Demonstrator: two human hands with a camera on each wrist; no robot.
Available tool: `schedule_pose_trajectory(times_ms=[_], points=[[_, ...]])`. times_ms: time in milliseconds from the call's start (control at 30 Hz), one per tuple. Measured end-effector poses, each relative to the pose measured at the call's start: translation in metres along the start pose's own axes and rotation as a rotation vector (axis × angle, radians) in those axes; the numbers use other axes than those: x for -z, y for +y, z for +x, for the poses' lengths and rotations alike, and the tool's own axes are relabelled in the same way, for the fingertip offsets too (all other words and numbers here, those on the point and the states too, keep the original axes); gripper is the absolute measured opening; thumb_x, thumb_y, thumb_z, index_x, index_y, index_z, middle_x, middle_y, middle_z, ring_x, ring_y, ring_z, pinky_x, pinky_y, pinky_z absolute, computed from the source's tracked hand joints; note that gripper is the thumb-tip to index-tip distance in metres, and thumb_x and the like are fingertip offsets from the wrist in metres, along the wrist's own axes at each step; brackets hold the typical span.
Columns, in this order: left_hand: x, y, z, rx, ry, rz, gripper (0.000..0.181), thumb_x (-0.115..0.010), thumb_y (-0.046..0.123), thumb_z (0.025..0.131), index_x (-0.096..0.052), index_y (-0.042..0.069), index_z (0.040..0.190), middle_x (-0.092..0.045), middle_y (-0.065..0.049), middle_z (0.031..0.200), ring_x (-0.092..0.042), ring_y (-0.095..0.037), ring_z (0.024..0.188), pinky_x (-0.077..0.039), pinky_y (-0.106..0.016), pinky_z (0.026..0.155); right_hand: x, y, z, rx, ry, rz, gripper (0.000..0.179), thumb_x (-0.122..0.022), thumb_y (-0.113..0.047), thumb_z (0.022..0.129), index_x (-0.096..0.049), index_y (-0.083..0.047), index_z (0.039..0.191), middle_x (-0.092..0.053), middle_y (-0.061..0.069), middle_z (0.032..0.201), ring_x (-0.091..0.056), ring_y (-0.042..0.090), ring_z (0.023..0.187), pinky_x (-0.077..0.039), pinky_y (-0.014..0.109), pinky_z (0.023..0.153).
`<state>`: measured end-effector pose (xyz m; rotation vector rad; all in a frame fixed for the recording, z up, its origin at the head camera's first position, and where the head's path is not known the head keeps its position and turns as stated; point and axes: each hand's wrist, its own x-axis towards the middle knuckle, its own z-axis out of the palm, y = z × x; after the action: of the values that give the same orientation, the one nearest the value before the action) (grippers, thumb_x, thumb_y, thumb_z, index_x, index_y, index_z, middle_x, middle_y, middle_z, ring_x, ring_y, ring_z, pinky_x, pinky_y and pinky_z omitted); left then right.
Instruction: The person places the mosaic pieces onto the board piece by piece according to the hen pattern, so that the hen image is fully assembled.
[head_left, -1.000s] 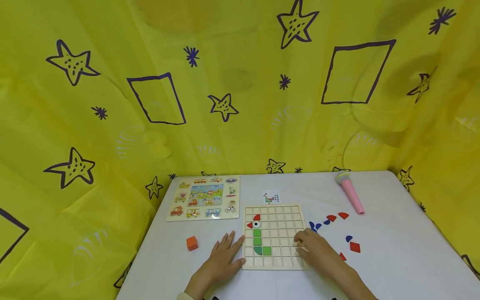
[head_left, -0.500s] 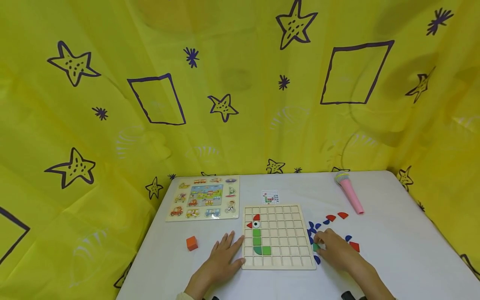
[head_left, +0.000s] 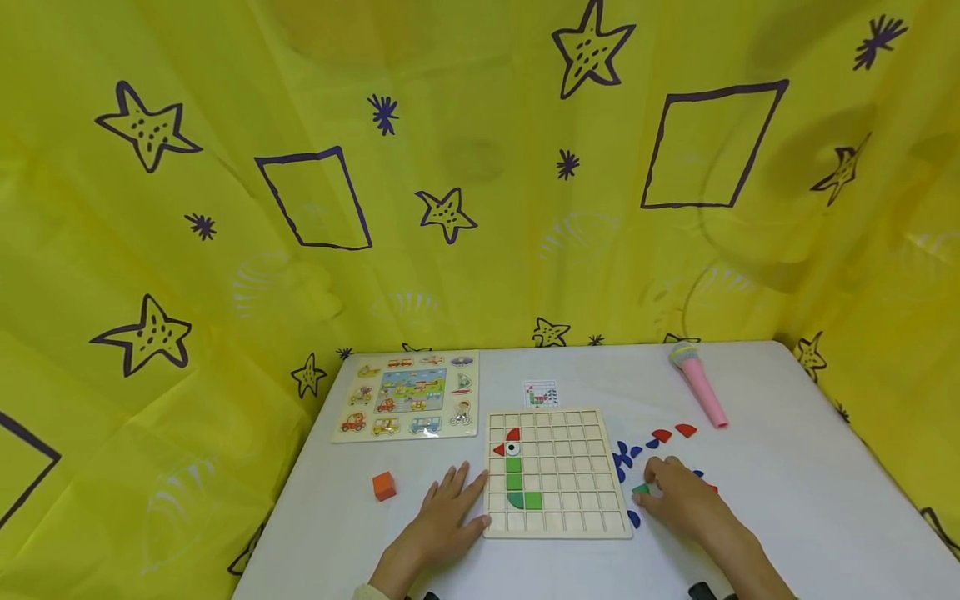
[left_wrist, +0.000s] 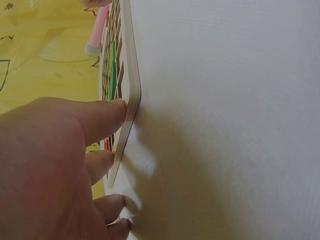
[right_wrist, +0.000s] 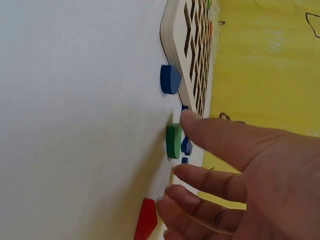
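At the right hand's point(head_left: 681, 496) parted fingertips is a green piece point(right_wrist: 173, 141), the spread left hand point(head_left: 446, 521) distant.

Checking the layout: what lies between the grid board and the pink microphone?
In the head view, blue pieces and two red pieces lie between the grid board and the pink microphone.

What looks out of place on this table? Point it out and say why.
The pink microphone, lying at the table's back right: it seems unrelated to the grid board and loose shapes. Nothing looks spilled or damaged.
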<state>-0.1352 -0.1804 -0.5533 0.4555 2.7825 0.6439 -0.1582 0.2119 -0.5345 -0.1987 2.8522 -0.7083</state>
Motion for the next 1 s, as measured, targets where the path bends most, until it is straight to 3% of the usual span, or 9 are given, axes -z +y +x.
schedule_pose_trajectory(times_ms=[233,700,1000], points=[[0.002,0.001,0.0,-0.008,0.0,-0.003,0.069,-0.059,0.05,0.104,-0.04,0.022,0.165,-0.027,-0.017,0.173,-0.02,-0.044,0.161,-0.017,-0.069,0.127,-0.001,0.008,0.0,0.093,0.009,0.073,0.024,-0.082,-0.01,0.089,-0.07,-0.012,0.11,-0.064,0.006,0.117,-0.062,0.027,0.107,-0.057,0.056,0.097],[0.003,0.002,0.0,0.004,-0.004,-0.012,0.069,-0.06,0.05,0.103,-0.04,0.024,0.165,-0.027,-0.016,0.173,-0.019,-0.043,0.161,-0.016,-0.068,0.127,-0.008,0.001,0.002,-0.011,-0.002,0.102,0.024,-0.077,-0.01,0.09,-0.07,-0.009,0.112,-0.059,0.005,0.102,-0.056,0.021,0.09,-0.057,0.038,0.081],[0.002,0.002,-0.001,0.007,-0.005,-0.002,0.069,-0.058,0.051,0.104,-0.039,0.025,0.165,-0.027,-0.015,0.174,-0.02,-0.042,0.161,-0.017,-0.067,0.128,-0.009,-0.001,0.002,0.005,0.022,0.106,0.023,-0.079,-0.014,0.087,-0.072,-0.008,0.108,-0.057,0.003,0.097,-0.054,0.019,0.089,-0.054,0.031,0.076]])
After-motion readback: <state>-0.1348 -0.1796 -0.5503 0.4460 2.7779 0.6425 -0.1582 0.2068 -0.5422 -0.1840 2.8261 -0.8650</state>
